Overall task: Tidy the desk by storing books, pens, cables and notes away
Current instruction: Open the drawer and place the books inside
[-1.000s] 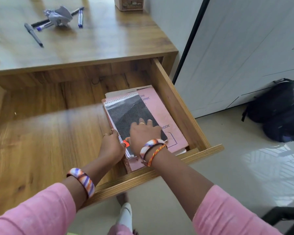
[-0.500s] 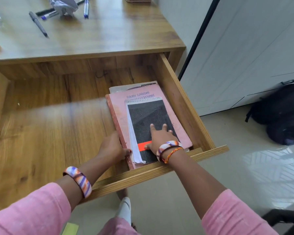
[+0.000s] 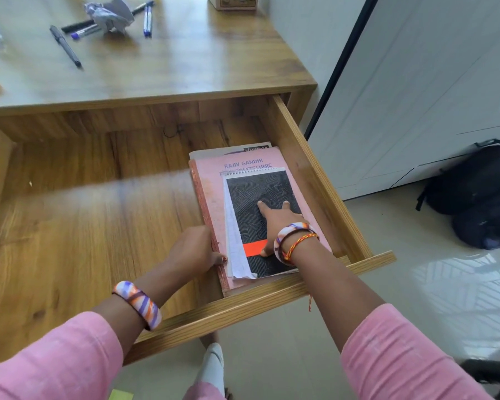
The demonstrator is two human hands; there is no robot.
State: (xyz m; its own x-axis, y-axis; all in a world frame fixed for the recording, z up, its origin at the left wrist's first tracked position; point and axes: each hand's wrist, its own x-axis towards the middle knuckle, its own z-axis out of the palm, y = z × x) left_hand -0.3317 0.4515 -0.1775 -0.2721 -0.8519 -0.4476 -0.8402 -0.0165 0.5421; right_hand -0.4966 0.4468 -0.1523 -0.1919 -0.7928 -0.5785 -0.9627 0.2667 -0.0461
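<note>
Two hands are placed in the open wood-grain drawer [image 3: 324, 171]. The right hand [image 3: 277, 223] is laid flat, fingers straight, on the spiral notepad [image 3: 260, 194], whose black cover carries fine concentric lines and an orange band. The left hand [image 3: 194, 249] is set against the left edge of the pink book [image 3: 208, 197]; its fingers are hidden behind the knuckles, so the grip cannot be determined. The notepad lies on the pink book, with loose white sheets protruding along its left side. A paler book [image 3: 214, 151] is stacked beneath, only its far edge exposed. The whole stack occupies the drawer's right end, near the front panel. Printed cover lettering is partly covered by the notepad. Farther off, on the glossy wooden surface [image 3: 199, 59], several pens [image 3: 65, 49] and a crumpled paper ball [image 3: 110, 14] are found. A small box [image 3: 233, 2] is cut off by the top edge. A dark bag [image 3: 479, 192] rests on the tiled floor to the right.
</note>
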